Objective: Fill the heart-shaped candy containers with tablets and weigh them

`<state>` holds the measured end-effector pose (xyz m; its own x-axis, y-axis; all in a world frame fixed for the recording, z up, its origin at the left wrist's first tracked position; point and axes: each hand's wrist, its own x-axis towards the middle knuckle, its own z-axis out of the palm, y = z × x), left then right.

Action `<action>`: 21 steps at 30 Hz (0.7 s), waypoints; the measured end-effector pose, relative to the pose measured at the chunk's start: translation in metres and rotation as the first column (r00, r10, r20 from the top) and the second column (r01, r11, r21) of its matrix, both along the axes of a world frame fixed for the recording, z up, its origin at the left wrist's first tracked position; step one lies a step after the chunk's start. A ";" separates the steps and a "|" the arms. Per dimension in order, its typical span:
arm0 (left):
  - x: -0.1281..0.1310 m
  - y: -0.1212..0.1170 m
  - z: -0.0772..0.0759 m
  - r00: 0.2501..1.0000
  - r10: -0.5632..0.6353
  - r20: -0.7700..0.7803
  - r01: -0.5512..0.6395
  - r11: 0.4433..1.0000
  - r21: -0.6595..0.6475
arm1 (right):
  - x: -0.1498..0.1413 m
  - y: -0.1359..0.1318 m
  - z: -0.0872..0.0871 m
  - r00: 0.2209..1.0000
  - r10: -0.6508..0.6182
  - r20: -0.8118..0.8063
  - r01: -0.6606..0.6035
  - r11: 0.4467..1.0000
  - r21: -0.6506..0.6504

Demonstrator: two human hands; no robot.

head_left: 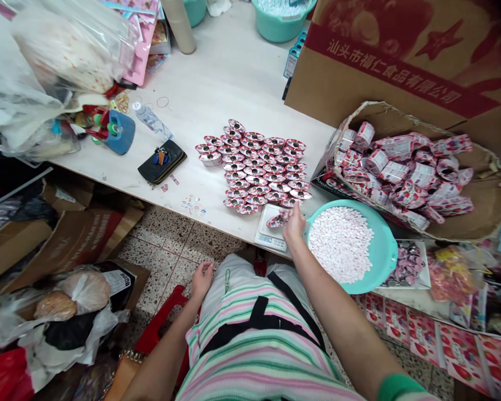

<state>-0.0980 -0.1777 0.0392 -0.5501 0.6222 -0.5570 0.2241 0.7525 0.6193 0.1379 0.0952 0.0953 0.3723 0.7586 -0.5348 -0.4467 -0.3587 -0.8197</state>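
Observation:
My right hand [294, 224] is at the right side of a small white digital scale [271, 241], its fingers closed together; what they hold, if anything, is hidden. Beside the fingertips, a red-and-white printed packet [274, 221] rests on the scale pan. Just right of this hand stands a turquoise basin [386, 253] with many small pale pink candies [340, 242]. Behind the scale, several oval-topped printed packets [254, 171] stand upright in rows, round dark holes on top. My left hand [202, 279] lies by my left thigh, fingers loosely bent and apart, holding nothing.
At right, a cut-down cardboard box [490, 195] holds several printed packets. Below it sits a white tray [425, 273] of small round pieces. A black wallet [162, 161], plastic bottle [152, 120] and blue container [120, 132] lie left on the table [209, 83].

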 end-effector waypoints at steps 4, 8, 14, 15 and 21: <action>-0.001 -0.002 -0.002 1.000 -0.008 0.006 0.008 1.000 -0.002 | 0.000 -0.001 0.001 1.000 -0.003 -0.008 0.003 1.000 -0.015; -0.002 -0.003 -0.003 1.000 -0.017 0.009 0.017 1.000 -0.005 | 0.002 0.001 0.004 0.999 -0.017 -0.045 0.015 0.999 -0.046; -0.004 0.003 -0.006 0.999 -0.039 0.002 0.039 0.999 -0.004 | 0.006 0.005 0.015 0.998 -0.051 -0.048 0.049 0.997 -0.053; -0.004 0.005 -0.006 0.999 -0.045 0.002 0.045 0.999 -0.002 | 0.007 0.005 0.016 0.997 -0.054 -0.047 0.052 0.998 -0.048; -0.004 0.015 -0.008 0.998 -0.068 -0.007 0.068 0.997 0.023 | 0.005 0.004 0.011 0.995 -0.072 -0.073 0.071 0.997 -0.020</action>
<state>-0.1023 -0.1630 0.0311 -0.5097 0.6710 -0.5385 0.2782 0.7208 0.6348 0.1430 0.0987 0.1066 0.3845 0.7215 -0.5758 -0.5302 -0.3380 -0.7776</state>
